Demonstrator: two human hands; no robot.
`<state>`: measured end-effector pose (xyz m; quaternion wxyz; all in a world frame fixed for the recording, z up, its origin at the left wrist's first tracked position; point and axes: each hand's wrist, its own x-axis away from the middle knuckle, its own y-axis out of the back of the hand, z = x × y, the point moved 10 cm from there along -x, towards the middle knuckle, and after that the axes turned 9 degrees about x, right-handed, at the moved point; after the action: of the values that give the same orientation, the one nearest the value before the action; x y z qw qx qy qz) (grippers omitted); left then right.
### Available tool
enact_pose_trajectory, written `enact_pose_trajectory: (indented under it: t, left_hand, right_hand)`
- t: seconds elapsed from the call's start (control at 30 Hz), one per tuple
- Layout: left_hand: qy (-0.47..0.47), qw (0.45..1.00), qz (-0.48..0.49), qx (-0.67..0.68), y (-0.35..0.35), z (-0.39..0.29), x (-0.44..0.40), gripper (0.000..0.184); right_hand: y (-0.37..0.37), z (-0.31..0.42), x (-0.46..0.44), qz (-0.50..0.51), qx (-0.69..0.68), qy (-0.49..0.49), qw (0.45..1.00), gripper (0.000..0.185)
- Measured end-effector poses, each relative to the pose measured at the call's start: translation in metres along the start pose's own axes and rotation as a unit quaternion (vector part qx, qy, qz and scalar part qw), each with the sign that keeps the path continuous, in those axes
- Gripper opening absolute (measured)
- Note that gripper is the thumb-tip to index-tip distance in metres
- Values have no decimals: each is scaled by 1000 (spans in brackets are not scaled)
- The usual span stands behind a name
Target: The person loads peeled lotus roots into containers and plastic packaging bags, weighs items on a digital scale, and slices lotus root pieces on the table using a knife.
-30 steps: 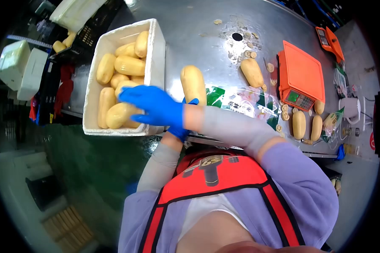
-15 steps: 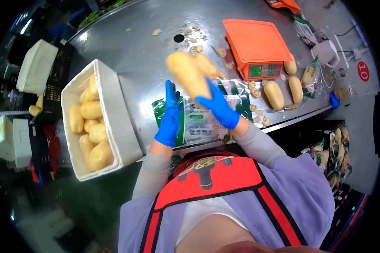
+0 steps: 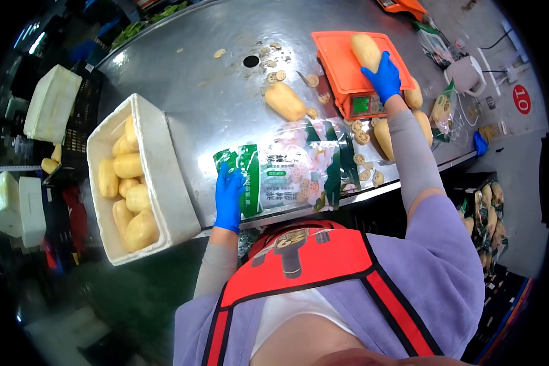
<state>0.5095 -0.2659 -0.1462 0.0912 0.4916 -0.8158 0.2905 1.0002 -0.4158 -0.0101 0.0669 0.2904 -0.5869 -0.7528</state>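
Observation:
My right hand [image 3: 384,78], in a blue glove, grips the lower end of a pale yellow lotus root piece [image 3: 365,51] on the orange scale [image 3: 338,55]. Green digits show on the scale's display. My left hand [image 3: 229,198], also gloved in blue, lies at the left end of a green and clear printed plastic bag [image 3: 277,177] near the table's front edge; whether its fingertips pinch the bag is unclear. Another root piece [image 3: 285,102] lies just behind the bag.
A white foam box [image 3: 180,183] with several root pieces stands at the left. Cut slices [image 3: 361,136] are scattered beside the scale on the metal table [image 3: 207,91]. More root pieces [image 3: 383,139] lie right of them, partly behind my right arm. Packed bags [image 3: 491,213] are at the lower right.
My right hand has carried the root piece from above the bag rightwards onto the scale. My left hand has moved slightly down and left, onto the bag's end.

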Motion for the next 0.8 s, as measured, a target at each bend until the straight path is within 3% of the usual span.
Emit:
enact_pose_trajectory:
  t: [0.03, 0.1, 0.17, 0.23, 0.27, 0.33, 0.37, 0.43, 0.47, 0.5, 0.53, 0.57, 0.6, 0.63, 0.7, 0.8]
  left_hand:
    - [9, 1000, -13, 10, 7, 3, 2, 57]
    - [13, 1000, -19, 9, 11, 4, 8, 56]
    - [13, 1000, -22, 8, 11, 1, 10, 55]
    - [-7, 1000, 5, -13, 1, -5, 13, 53]
    - [-20, 999, 14, -25, -3, -10, 16, 52]
    - [-30, 999, 19, -32, -8, -19, 23, 51]
    - [-38, 998, 34, -42, -9, -22, 26, 51]
    - [-36, 998, 23, -36, 2, -21, 29, 51]
    - [-44, 999, 23, -23, 6, -22, 33, 52]
    - [-52, 998, 23, -12, 10, -24, 37, 52]
    - [-47, 999, 17, -14, 17, -22, 38, 52]
    - [-50, 999, 9, -13, 22, -25, 39, 52]
    - [-50, 999, 12, -17, 24, -26, 41, 52]
    - [-49, 998, 15, -22, 26, -27, 42, 52]
    - [-55, 998, 14, -22, 27, -35, 43, 52]
    - [-79, 996, 37, -28, 21, -51, 44, 53]
  right_hand:
    - [23, 25, 12, -115, 78, 60, 988, 80]
    - [41, 90, 44, -174, -88, 227, 954, 77]
    - [2, 150, 83, 32, -256, 284, 923, 74]
    - [-31, 194, 121, 42, -225, 323, 918, 77]
    - [-44, 202, 129, 46, -229, 331, 914, 77]
    - [-101, 202, 133, 186, -128, 224, 948, 76]
    - [-109, 205, 132, 188, -129, 232, 945, 76]
    - [-119, 198, 115, 240, -313, 125, 910, 76]
    - [-128, 198, 119, 276, -450, 54, 848, 68]
    - [-111, 207, 122, 282, -449, 60, 846, 68]
    - [-102, 226, 141, 410, -564, -8, 717, 63]
    - [-84, 249, 165, 518, -650, -78, 550, 60]
    - [-60, 265, 173, 533, -681, -66, 497, 53]
    - [-53, 274, 179, 538, -681, -62, 492, 53]
    - [-29, 299, 188, 551, -745, -41, 373, 53]
    - [-3, 315, 192, 566, -744, 1, 356, 55]
